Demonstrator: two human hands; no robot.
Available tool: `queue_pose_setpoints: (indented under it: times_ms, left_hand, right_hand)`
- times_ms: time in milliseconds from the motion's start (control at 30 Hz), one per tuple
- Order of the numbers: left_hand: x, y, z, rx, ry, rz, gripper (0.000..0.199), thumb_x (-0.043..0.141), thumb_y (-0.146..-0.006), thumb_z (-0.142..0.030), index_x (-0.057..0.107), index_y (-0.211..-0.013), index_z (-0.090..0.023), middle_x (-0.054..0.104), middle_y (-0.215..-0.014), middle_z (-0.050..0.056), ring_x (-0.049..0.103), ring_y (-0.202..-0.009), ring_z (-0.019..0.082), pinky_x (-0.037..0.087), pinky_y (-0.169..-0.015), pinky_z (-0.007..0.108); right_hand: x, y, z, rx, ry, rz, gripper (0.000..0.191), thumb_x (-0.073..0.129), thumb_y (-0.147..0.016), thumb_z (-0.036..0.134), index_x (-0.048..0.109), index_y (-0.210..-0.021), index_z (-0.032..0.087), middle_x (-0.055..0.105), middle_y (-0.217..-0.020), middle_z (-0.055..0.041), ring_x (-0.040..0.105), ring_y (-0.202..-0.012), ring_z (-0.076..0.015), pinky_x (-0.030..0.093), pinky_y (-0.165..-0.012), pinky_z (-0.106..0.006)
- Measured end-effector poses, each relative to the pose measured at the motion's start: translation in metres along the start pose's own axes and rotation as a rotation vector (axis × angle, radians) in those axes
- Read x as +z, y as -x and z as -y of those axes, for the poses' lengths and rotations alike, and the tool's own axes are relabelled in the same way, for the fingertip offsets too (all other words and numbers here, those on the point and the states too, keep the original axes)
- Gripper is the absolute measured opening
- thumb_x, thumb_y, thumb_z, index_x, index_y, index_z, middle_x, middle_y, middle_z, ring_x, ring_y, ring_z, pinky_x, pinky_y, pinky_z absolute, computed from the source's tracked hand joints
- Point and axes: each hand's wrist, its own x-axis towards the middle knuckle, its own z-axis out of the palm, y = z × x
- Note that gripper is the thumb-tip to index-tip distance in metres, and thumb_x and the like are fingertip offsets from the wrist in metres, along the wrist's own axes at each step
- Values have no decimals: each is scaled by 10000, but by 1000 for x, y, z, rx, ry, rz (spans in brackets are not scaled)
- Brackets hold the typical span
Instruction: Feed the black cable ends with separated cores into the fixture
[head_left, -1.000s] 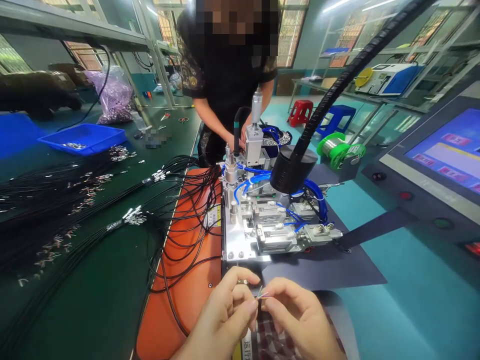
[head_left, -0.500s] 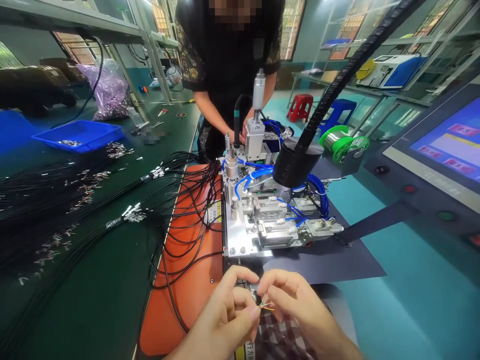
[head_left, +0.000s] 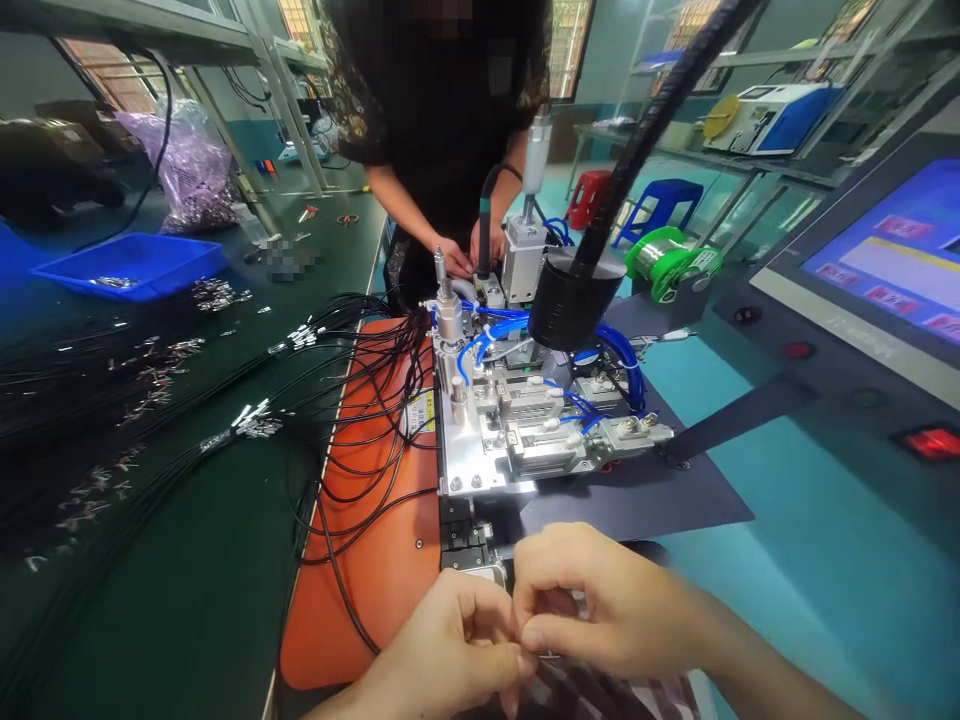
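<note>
Head view: left hand (head_left: 457,640) and right hand (head_left: 600,600), fingertips brought together in a close pinch before the metal machine (head_left: 471,455); whether anything is grasped in either grip cannot be told, the pinch point being hidden by fingers. Fine two-handed fingertip work, steadiness called for. At left, black cables (head_left: 212,441) and blue tray (head_left: 169,280), laid on green bench (head_left: 217,600). Orange board (head_left: 352,610), crossed by loose cables. Black hood (head_left: 574,305), hung over the machine. Beyond, a co-worker's hands (head_left: 452,256).
</note>
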Motion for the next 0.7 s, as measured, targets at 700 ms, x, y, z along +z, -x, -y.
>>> queue_pose_setpoints:
  times_ms: [700]
  left_hand:
    - [-8, 5, -13, 200, 355, -207, 161, 623, -773, -285, 575, -727, -138, 529, -459, -35, 219, -342, 13, 99, -358, 165]
  right_hand:
    - [66, -9, -21, 291, -1042, -493, 290, 670, -764, 439, 569, -749, 168, 506, -601, 39, 341, -476, -75, 239, -456, -199]
